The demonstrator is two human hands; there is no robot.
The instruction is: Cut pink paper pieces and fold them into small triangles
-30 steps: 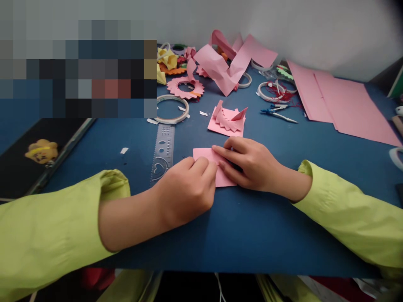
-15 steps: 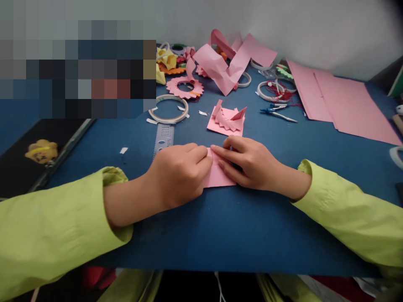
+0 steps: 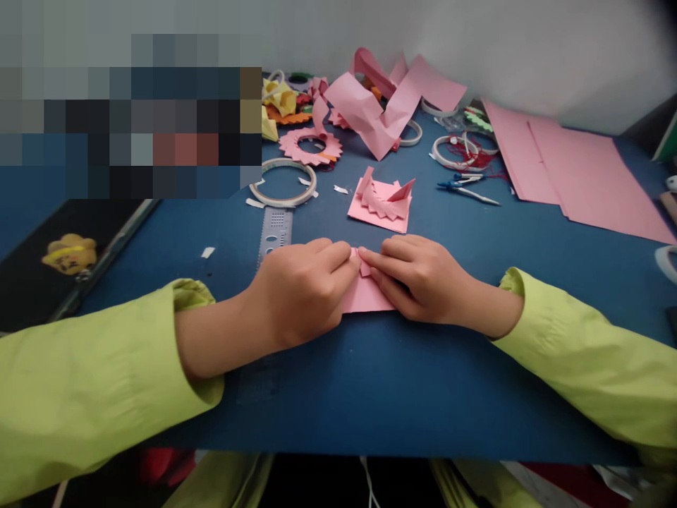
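A small piece of pink paper point(image 3: 367, 300) lies on the blue table between my hands, with a folded part near its far edge. My left hand point(image 3: 312, 286) is closed, its thumb and forefinger pinching the paper's upper left. From the other side, my right hand point(image 3: 420, 275) presses on the paper with thumb and forefinger, the rest of its fingers curled. Just beyond stands a stack of pink squares with a folded, toothed pink paper piece point(image 3: 383, 201) on top. A clear ruler point(image 3: 276, 226) lies partly behind my left hand.
A roll of tape point(image 3: 283, 182) sits beyond the ruler. Pink paper sheets point(image 3: 587, 169) lie at the back right, near a compass point(image 3: 468, 192) and red thread point(image 3: 468, 154). Crumpled pink paper point(image 3: 375, 113) and a toothed pink ring point(image 3: 310, 146) are at the back.
The fingers of my right hand have drawn in slightly, and a folded flap now shows between my fingertips on the paper. My left hand stays almost in place.
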